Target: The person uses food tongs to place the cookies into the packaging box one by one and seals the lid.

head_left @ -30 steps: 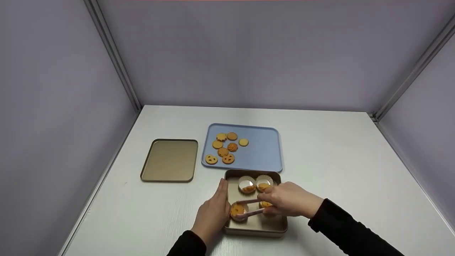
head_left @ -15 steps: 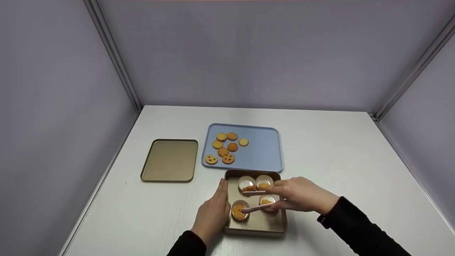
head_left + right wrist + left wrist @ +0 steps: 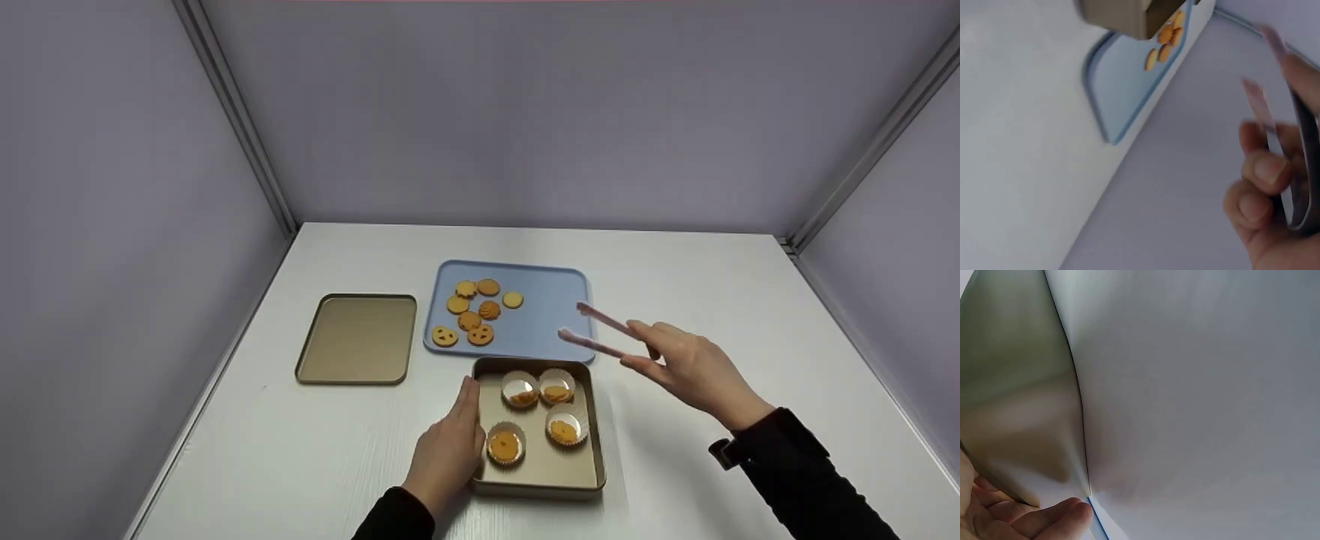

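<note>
A deep gold-brown baking tin [image 3: 540, 491] stands at the front of the table. Inside it are several paper cups, each with a biscuit: a back-left cup [image 3: 520, 389], a back-right cup [image 3: 557, 387], one at right [image 3: 567, 425] and one at front left [image 3: 506, 443]. My left hand [image 3: 448, 442] rests against the tin's left wall, fingers straight. In my right hand [image 3: 694, 367] I grip pink-tipped tongs [image 3: 604, 348], their arms spread with nothing between the tips. The tongs are over the right edge of the blue tray [image 3: 551, 315], also seen in the right wrist view.
Several biscuits, among them a swirled one [image 3: 489, 310] and one with a face-like pattern [image 3: 480, 335], lie on the left half of the blue tray. A flat gold lid or shallow tray [image 3: 356, 339] is at the left. Grey panels [image 3: 480, 112] wall the table at the back and sides.
My right hand has lifted the tongs out of the tin and moved them back and right, with the tips spreading apart. The left hand stays against the tin; the front-left biscuit stays in its cup.
</note>
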`<state>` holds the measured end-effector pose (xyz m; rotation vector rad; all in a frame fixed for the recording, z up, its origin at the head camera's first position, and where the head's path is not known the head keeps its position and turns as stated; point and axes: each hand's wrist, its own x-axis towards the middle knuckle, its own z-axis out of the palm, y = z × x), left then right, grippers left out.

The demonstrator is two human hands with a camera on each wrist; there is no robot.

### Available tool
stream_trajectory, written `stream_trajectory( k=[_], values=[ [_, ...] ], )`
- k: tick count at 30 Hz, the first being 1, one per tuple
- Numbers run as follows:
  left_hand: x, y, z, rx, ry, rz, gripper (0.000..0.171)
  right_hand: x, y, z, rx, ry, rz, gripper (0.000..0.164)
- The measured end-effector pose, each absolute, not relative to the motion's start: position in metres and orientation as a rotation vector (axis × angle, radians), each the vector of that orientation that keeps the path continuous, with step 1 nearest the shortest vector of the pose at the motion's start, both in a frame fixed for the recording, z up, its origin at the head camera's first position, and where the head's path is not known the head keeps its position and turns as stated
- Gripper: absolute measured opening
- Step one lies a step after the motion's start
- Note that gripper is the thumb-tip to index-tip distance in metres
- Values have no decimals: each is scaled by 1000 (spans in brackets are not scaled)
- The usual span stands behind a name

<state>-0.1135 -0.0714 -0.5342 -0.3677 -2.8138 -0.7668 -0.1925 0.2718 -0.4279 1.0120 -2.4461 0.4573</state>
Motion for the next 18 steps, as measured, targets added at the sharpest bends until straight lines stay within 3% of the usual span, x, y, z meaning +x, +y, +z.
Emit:
stream_trajectory(
  k=[8, 14, 18],
  values=[
    [-113, -70, -533, -359, -2840, -773, 62, -203, 292, -459, 529, -2683, 531, 44],
    [-112, -70, -535, -361, -2819, -755, 62, -205, 300, -483, 381, -2741, 496, 54],
    [-112, -70, -534, -356, -2820, -751, 63, -208, 302, -496, 326, -2776, 413, 44]
  ],
)
